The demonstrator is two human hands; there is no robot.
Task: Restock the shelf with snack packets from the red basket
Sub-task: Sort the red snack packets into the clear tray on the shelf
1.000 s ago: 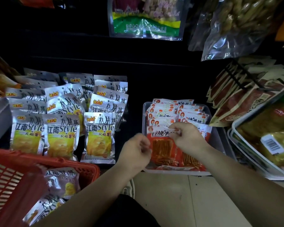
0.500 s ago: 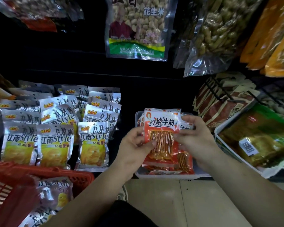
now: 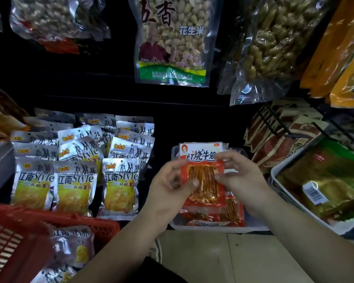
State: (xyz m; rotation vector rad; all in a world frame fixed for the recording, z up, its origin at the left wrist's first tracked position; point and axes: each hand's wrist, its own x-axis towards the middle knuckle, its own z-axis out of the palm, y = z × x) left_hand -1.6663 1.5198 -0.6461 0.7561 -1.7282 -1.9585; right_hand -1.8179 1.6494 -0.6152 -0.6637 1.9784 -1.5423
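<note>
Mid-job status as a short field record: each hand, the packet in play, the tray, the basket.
left hand: grips the red packet by its left edge, thumb on front
right hand: pinches the same packet's right edge
red packet: upright, held above the clear tray
clear tray: more red packets lying inside
red basket: lower left, silver packets inside
shelf rows: matching packets standing left of the tray

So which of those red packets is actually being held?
The upright red packet, pinched between left hand and right hand; the other red packets lie stacked in the white tray beneath it.
</note>
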